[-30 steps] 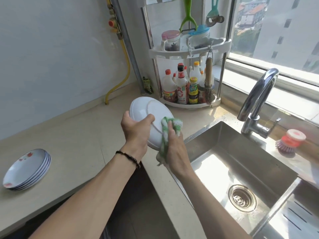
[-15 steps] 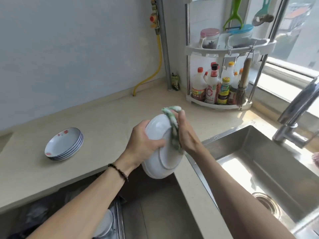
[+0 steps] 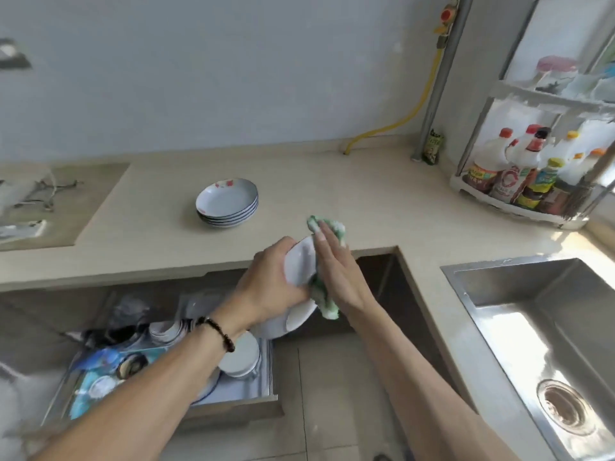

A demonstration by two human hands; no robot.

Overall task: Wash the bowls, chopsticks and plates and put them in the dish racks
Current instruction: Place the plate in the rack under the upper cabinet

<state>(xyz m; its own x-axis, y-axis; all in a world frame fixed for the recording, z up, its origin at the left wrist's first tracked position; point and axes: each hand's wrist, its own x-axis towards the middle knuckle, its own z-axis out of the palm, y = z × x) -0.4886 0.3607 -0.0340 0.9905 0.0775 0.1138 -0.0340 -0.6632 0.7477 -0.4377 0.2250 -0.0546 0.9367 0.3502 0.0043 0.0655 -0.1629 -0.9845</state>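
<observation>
Since a moment ago the view has swung left and down — the tap is out of sight, and an open drawer rack (image 3: 199, 371) below the worktop (image 3: 332, 181) now shows under the arms.

From the head camera, the left hand (image 3: 273, 281) grips a white plate (image 3: 299, 264) by its rim, its fingers curled round the edge, holding it tilted almost on edge above the open drawer rack. The right hand (image 3: 336, 264) lies against the plate's other face with its fingers (image 3: 324, 239) straight and close together, pressing a green-and-white cloth (image 3: 327, 227) onto it; the cloth sticks out above the fingertips and hangs below the palm. A dark bead bracelet (image 3: 218, 332) circles the left wrist.

On the worktop behind the hands, well apart from them, stands a stack of plates (image 3: 228, 201) with a red pattern on the top one. Inside the drawer rack lie white bowls and plates (image 3: 241, 356) — blurred, so their number is unclear. To the right sits the steel sink (image 3: 539, 327) with its drain (image 3: 565, 410), and in the far corner a shelf rack of bottles (image 3: 519, 174).
</observation>
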